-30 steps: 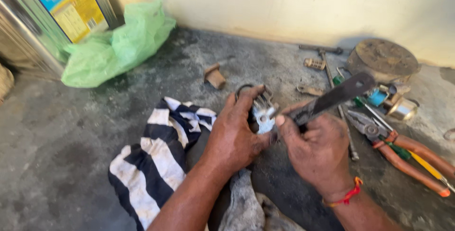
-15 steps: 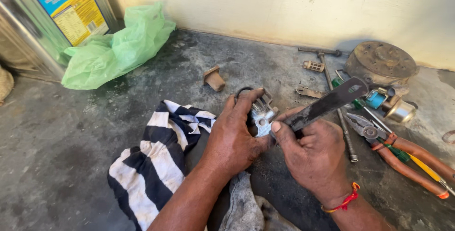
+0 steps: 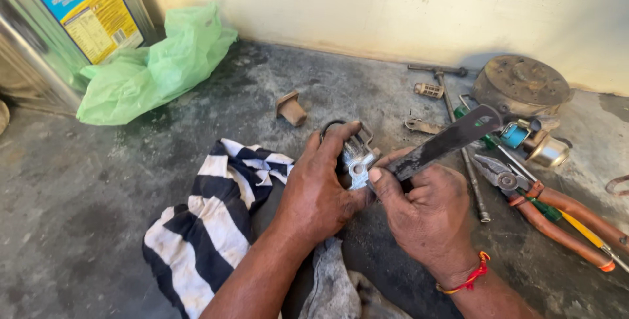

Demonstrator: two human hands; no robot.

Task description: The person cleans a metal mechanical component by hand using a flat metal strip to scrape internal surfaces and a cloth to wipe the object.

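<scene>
My left hand [image 3: 318,191] grips a small silver metal part [image 3: 358,159] with a dark ring behind it, held just above the floor. My right hand [image 3: 426,211] is closed around a flat dark metal blade [image 3: 452,139], whose lower end rests against the silver part while its free end points up to the right. Both hands meet at the middle of the view, above a black-and-white striped cloth [image 3: 216,221] and a grey rag [image 3: 334,289].
Orange-handled pliers [image 3: 557,217], a long metal rod [image 3: 462,145], a green screwdriver, a small shiny can [image 3: 547,150] and a round rusty metal disc [image 3: 521,85] lie at the right. A green plastic bag [image 3: 154,67] and a large tin [image 3: 62,24] stand at the back left. A small brown block [image 3: 290,108] lies on the concrete floor.
The blade's lower end has slid a little along the silver part while both hands kept their grip. The view shifted slightly.
</scene>
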